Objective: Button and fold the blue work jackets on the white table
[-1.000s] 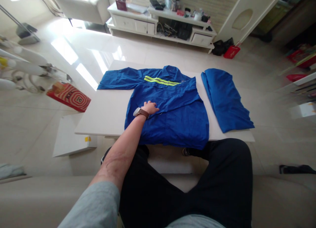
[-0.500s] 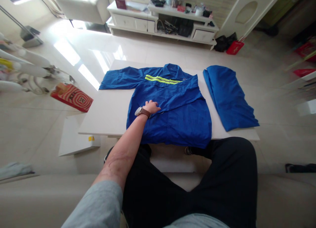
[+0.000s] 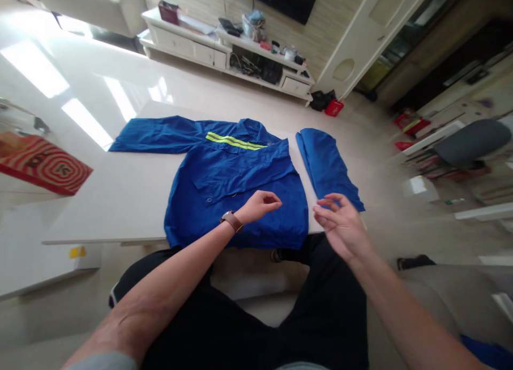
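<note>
A blue work jacket [image 3: 240, 183] with a yellow-and-grey reflective stripe lies spread on the white table [image 3: 120, 199], collar away from me. One sleeve stretches out to the left; the other is folded across the front. My left hand [image 3: 260, 206], with a watch on its wrist, hovers over the jacket's lower front, fingers curled to the thumb and nothing seen in them. Near the jacket's right lower edge is my right hand [image 3: 340, 225], raised, its fingers apart and empty. Beyond it rests a folded blue garment [image 3: 326, 159], partly covered by that hand.
A red-and-tan paper bag [image 3: 56, 167] stands left of the table, above a white box [image 3: 48, 263] on the floor. Across the room is a low white TV cabinet [image 3: 188, 46] with clutter. A grey-backed chair [image 3: 473, 143] stands at the right. My knees are against the table's near side.
My left hand has lifted off the folded sleeve and moved toward me and rightward over the jacket. My right hand has come into view. The view has swung to the right.
</note>
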Demonstrator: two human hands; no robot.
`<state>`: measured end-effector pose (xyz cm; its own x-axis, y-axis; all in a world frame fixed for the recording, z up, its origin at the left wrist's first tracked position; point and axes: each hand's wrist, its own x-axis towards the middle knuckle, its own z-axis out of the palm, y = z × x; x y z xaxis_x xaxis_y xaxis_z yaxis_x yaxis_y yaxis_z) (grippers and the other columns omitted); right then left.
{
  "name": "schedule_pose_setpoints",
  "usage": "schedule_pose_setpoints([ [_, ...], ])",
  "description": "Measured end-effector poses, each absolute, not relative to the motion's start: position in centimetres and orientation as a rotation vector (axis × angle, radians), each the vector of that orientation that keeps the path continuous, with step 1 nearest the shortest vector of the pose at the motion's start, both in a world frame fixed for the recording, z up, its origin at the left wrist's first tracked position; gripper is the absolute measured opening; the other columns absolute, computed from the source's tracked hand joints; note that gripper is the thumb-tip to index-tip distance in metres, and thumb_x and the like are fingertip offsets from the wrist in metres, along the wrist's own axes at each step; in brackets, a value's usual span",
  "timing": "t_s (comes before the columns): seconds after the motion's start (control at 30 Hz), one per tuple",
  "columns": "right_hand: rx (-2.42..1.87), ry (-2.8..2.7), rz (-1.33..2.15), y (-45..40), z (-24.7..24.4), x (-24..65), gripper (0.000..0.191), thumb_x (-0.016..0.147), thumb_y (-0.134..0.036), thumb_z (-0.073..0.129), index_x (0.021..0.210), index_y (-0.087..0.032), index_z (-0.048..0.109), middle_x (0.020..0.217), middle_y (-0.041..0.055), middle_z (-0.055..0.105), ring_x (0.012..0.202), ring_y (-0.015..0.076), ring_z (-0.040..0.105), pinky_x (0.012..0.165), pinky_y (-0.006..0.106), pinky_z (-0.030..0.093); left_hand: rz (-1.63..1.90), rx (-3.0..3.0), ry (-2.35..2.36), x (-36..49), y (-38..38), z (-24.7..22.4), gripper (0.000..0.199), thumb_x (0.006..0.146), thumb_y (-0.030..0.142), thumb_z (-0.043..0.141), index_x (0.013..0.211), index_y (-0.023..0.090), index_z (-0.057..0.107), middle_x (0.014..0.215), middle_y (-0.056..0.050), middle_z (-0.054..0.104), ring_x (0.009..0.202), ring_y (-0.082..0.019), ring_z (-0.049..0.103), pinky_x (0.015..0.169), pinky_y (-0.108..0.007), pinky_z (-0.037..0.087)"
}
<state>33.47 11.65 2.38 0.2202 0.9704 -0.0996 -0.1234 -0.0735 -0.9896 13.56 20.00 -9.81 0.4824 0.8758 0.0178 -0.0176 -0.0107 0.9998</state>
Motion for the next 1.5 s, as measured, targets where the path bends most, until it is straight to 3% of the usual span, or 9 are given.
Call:
schedule_pose_setpoints([
  [0.07, -1.379, -0.767, 1.197, 10.9, 0.7, 33.1, 0.061, 0.049, -0.024, 0.101, 0.094, -0.025, 0.060, 0.087, -0.0049, 0.069, 0.078, 0.0127, 0.070, 0.067, 0.022, 0.062, 0.840, 1.289, 0.670, 15.2, 18.2, -9.4, 0.035, 0.083, 0.046, 0.073, 0.094, 0.013, 0.078, 0.083, -0.007, 0.076, 0.069, -0.015, 0.064, 0.066, -0.026, 0.050],
  [0.17, -1.430, -0.687, 1.209, 10.3, -1.6, 31.9, 0.065, 0.044, -0.023, 0.101, 0.093, -0.025, 0.057, 0.084, -0.0056, 0.070, 0.075, 0.0130, 0.071, 0.068, 0.023, 0.062, 0.829, 1.224, 0.602, 16.1, 16.4, -9.0, 0.039, 0.084, 0.045, 0.074, 0.099, 0.010, 0.079, 0.081, -0.007, 0.075, 0.069, -0.014, 0.063, 0.063, -0.023, 0.048],
  [0.4, -1.465, -0.825, 1.118, 10.2, -2.6, 32.1, 0.064, 0.048, -0.026, 0.099, 0.095, -0.025, 0.056, 0.084, -0.0065, 0.067, 0.067, 0.0140, 0.069, 0.067, 0.029, 0.061, 0.801, 1.176, 0.554, 16.4, 14.9, -9.0, 0.032, 0.088, 0.038, 0.071, 0.096, 0.009, 0.081, 0.077, -0.006, 0.075, 0.068, -0.013, 0.063, 0.066, -0.023, 0.049],
  [0.8, -1.524, -0.938, 0.988, 10.4, -4.9, 33.1, 0.058, 0.051, -0.027, 0.095, 0.095, -0.023, 0.057, 0.085, -0.0040, 0.065, 0.072, 0.0162, 0.068, 0.072, 0.035, 0.061, 0.821, 1.269, 0.589, 16.8, 14.8, -9.7, 0.031, 0.093, 0.035, 0.063, 0.094, 0.009, 0.079, 0.075, -0.004, 0.073, 0.068, -0.012, 0.063, 0.065, -0.022, 0.048],
  [1.13, -1.543, -1.102, 0.879, 10.1, -5.9, 32.9, 0.050, 0.059, -0.034, 0.095, 0.094, -0.023, 0.060, 0.088, -0.0016, 0.064, 0.078, 0.0179, 0.070, 0.078, 0.037, 0.062, 0.879, 1.588, 0.762, 16.8, 14.5, -10.2, 0.025, 0.093, 0.022, 0.056, 0.093, 0.013, 0.080, 0.074, -0.003, 0.074, 0.066, -0.012, 0.062, 0.065, -0.021, 0.043],
  [1.37, -1.413, -0.999, 1.090, 9.7, -4.8, 31.9, 0.046, 0.063, -0.033, 0.094, 0.092, -0.024, 0.059, 0.096, -0.0003, 0.070, 0.095, 0.0230, 0.076, 0.097, 0.041, 0.059, 0.970, 1.550, 1.004, 16.8, 15.4, -10.8, 0.020, 0.088, 0.015, 0.059, 0.083, 0.014, 0.078, 0.070, -0.002, 0.074, 0.065, -0.012, 0.064, 0.065, -0.021, 0.045],
  [1.5, -1.391, -0.823, 1.207, 10.0, -4.4, 32.0, 0.048, 0.060, -0.032, 0.095, 0.090, -0.024, 0.060, 0.095, -0.0002, 0.073, 0.099, 0.0239, 0.076, 0.092, 0.037, 0.060, 0.944, 1.393, 0.927, 16.5, 16.2, -11.3, 0.019, 0.088, 0.024, 0.064, 0.086, 0.013, 0.079, 0.069, -0.004, 0.075, 0.065, -0.015, 0.069, 0.065, -0.022, 0.050],
])
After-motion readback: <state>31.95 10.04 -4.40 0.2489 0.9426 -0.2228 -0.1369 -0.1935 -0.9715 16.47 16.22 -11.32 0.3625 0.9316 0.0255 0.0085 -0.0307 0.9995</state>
